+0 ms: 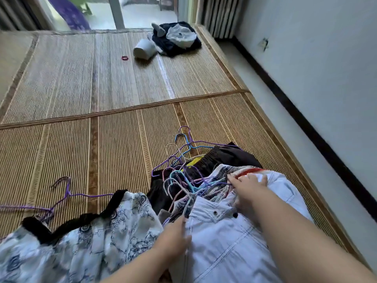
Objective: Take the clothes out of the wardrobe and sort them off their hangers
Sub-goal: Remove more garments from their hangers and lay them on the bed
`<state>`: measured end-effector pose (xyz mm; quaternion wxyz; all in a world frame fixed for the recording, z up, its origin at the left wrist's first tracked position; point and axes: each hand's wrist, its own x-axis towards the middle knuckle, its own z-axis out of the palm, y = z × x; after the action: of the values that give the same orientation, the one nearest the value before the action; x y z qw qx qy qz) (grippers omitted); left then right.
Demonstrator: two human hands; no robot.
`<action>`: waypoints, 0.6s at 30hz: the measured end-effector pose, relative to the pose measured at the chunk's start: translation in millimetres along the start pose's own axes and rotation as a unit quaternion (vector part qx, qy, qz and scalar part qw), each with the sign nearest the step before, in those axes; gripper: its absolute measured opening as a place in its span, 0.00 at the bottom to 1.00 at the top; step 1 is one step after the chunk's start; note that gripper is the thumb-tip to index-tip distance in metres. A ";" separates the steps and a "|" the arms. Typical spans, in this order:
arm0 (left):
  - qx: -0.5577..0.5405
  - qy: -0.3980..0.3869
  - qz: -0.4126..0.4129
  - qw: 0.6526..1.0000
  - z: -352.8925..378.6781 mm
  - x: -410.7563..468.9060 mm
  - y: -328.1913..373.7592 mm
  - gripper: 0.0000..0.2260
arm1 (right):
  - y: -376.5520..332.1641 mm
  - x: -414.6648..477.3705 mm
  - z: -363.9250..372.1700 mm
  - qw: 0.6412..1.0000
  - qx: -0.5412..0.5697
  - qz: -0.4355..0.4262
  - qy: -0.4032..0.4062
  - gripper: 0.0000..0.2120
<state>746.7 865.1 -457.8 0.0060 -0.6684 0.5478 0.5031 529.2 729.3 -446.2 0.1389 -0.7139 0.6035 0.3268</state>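
Note:
A heap of clothes on hangers lies on the bamboo mat (102, 139) in front of me. On top is a pale blue denim garment (228, 242). My left hand (175, 240) pinches the hook of a pale hanger (188, 203) at the denim's left edge. My right hand (246, 190) lies on the heap's top, fingers spread over a white and red striped garment (251, 171). Several purple and blue wire hangers (183, 160) stick out of the heap over dark trousers (222, 156). A white, blue-patterned blouse with black trim (91, 237) lies at the left.
A loose purple hanger (65, 193) lies left of the heap. Far off on the mat are a white tipped-over bin (144, 49), a pink hair tie (124, 58) and a dark pile of clothes with a white bag (177, 37). A wall with a dark skirting (306, 127) runs along the right.

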 end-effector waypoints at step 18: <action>-0.078 0.101 0.136 0.982 -52.1 -151.5 69.5 0.14 | 74.9 -232.7 -119.0 0.933 0.122 -0.110 0.320 0.08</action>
<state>746.2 918.3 -291.5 -0.1703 -0.6335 0.5906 0.4700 480.0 820.7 -194.9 0.0593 -0.8201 0.5690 -0.0127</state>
